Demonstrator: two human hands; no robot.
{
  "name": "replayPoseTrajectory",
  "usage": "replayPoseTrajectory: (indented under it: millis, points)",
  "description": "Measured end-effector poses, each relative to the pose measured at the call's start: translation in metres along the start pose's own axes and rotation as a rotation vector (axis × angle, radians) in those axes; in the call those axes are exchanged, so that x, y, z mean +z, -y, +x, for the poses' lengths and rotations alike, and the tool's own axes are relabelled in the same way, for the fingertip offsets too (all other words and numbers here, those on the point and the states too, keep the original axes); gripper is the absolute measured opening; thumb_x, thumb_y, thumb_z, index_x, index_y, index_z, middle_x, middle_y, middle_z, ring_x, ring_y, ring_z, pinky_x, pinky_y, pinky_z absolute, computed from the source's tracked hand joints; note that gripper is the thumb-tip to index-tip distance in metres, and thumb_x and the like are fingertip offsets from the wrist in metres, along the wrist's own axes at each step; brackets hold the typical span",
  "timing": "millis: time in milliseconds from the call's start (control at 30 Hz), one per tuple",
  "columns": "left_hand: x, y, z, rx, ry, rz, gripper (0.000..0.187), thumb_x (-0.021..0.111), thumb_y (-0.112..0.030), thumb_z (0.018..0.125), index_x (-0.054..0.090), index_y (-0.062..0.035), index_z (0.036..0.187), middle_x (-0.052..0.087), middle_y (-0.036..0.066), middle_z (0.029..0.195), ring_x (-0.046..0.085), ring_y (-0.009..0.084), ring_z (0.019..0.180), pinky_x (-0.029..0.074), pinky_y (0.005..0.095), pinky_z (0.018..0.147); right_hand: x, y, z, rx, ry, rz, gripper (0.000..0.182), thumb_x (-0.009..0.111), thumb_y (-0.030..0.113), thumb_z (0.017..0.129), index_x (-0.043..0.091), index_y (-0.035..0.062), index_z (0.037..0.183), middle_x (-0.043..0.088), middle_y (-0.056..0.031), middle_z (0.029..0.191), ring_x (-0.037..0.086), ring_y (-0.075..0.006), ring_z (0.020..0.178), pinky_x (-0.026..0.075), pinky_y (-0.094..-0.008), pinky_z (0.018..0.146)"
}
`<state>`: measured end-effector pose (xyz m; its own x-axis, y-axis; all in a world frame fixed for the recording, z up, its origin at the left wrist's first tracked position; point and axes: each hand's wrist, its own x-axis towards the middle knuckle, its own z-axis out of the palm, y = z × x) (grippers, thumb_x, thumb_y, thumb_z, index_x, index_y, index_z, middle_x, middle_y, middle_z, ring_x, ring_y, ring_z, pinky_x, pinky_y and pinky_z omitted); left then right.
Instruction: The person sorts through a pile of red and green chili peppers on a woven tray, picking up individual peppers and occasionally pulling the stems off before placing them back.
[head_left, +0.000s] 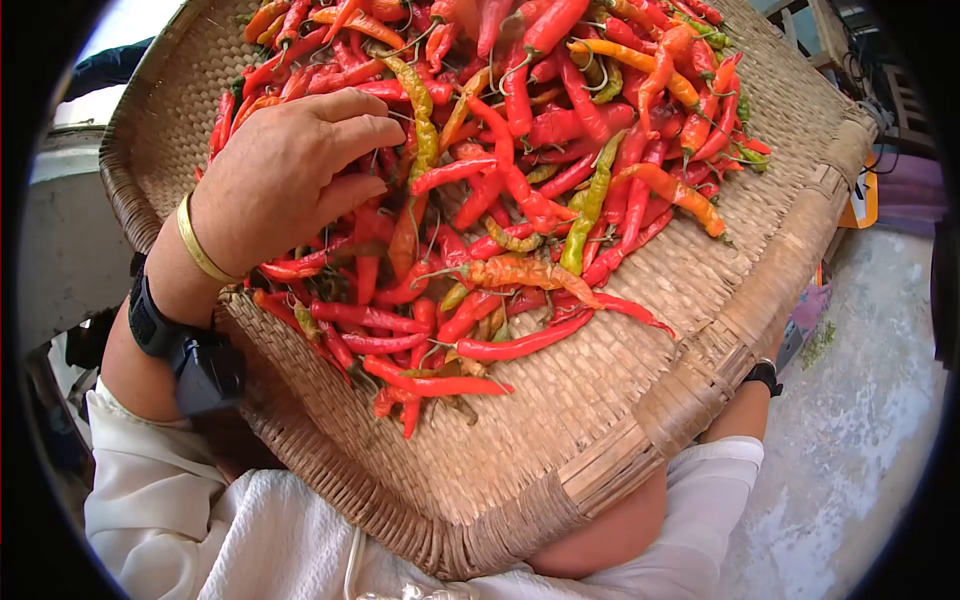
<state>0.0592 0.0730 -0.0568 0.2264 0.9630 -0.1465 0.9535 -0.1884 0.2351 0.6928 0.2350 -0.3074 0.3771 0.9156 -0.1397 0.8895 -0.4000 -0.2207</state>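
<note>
A woven bamboo basket (570, 430) lies tilted in front of me, holding a heap of chili peppers (525, 190), mostly red with some orange and green. My left hand (290, 165) rests over the heap's left side, its thumb and fingers apart and slightly curled, with nothing visible between them. Just beyond those fingertips lies a wrinkled yellow-green chili (424, 125). My right arm reaches under the basket's right rim; only a sliver of my right hand (777, 347) shows past the black wristband, and its fingers are hidden behind the rim.
Bound cane edging (700, 370) runs around the basket. To the right is a pale, stained concrete floor (850, 360), with purple cloth (905, 195) and wooden pieces (825, 40) farther back. A grey wall or ledge (70, 240) stands at the left.
</note>
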Motion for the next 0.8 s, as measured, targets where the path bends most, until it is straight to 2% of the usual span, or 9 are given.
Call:
replayPoseTrajectory:
  millis: [67,133,233,267,400,467,800]
  points:
    - [0.001,0.001,0.000,0.005,-0.021,-0.007,0.034,0.063,-0.012,0.070,0.055,-0.0045,0.102,0.054,0.012,0.105,0.054,0.0315,0.094,0.045,0.0364,0.079,0.004,-0.011,0.007,-0.060,0.027,0.040,0.090,0.069,0.036,0.058,0.028,0.0050,0.132,0.037,-0.0252,0.127,0.037,-0.0370,0.117,0.029,-0.0386,0.097]
    - [-0.001,0.001,0.002,-0.048,-0.266,0.123,0.036,0.064,-0.013,0.069,0.055,-0.0060,0.103,0.054,0.012,0.106,0.054,0.0316,0.094,0.045,0.0362,0.078,0.000,-0.002,-0.002,-0.030,0.014,0.008,0.091,0.069,0.036,0.057,0.027,0.0051,0.132,0.036,-0.0252,0.127,0.036,-0.0368,0.118,0.029,-0.0386,0.097]
    - [-0.003,0.006,0.005,-0.071,-0.266,0.251,0.041,0.066,-0.015,0.068,0.053,-0.0077,0.107,0.054,0.012,0.105,0.054,0.0315,0.092,0.045,0.0366,0.078,-0.010,0.018,-0.015,-0.004,0.006,-0.024,0.092,0.069,0.037,0.058,0.025,0.0055,0.133,0.035,-0.0253,0.129,0.034,-0.0367,0.120,0.028,-0.0388,0.098]
    - [-0.001,0.006,0.003,-0.181,-0.145,0.218,0.045,0.066,-0.017,0.067,0.052,-0.0085,0.110,0.054,0.012,0.103,0.054,0.0315,0.090,0.044,0.0369,0.077,-0.011,0.020,-0.016,-0.005,0.013,-0.028,0.092,0.069,0.037,0.059,0.025,0.0057,0.133,0.034,-0.0254,0.129,0.033,-0.0367,0.120,0.027,-0.0391,0.098]
    - [0.003,0.015,0.005,-0.105,-0.144,0.247,0.042,0.065,-0.019,0.069,0.051,-0.0068,0.107,0.054,0.010,0.094,0.054,0.0300,0.085,0.045,0.0381,0.069,-0.009,0.016,-0.015,-0.081,0.015,-0.009,0.091,0.068,0.038,0.060,0.025,0.0069,0.133,0.034,-0.0257,0.129,0.034,-0.0375,0.120,0.028,-0.0395,0.098]
    - [-0.001,0.014,0.005,-0.232,-0.009,0.216,0.045,0.065,-0.017,0.067,0.051,-0.0073,0.108,0.055,0.012,0.097,0.055,0.0312,0.086,0.044,0.0373,0.074,-0.012,0.025,-0.019,-0.003,0.020,-0.093,0.088,0.067,0.037,0.062,0.026,0.0083,0.133,0.035,-0.0260,0.128,0.036,-0.0381,0.118,0.029,-0.0400,0.097]
    - [0.000,0.015,0.001,-0.207,-0.091,0.141,0.037,0.063,-0.012,0.067,0.052,-0.0065,0.103,0.057,0.012,0.088,0.055,0.0304,0.082,0.044,0.0374,0.072,-0.005,0.013,-0.006,0.002,0.023,-0.096,0.084,0.066,0.034,0.063,0.026,0.0097,0.133,0.037,-0.0263,0.126,0.037,-0.0384,0.117,0.030,-0.0407,0.096]
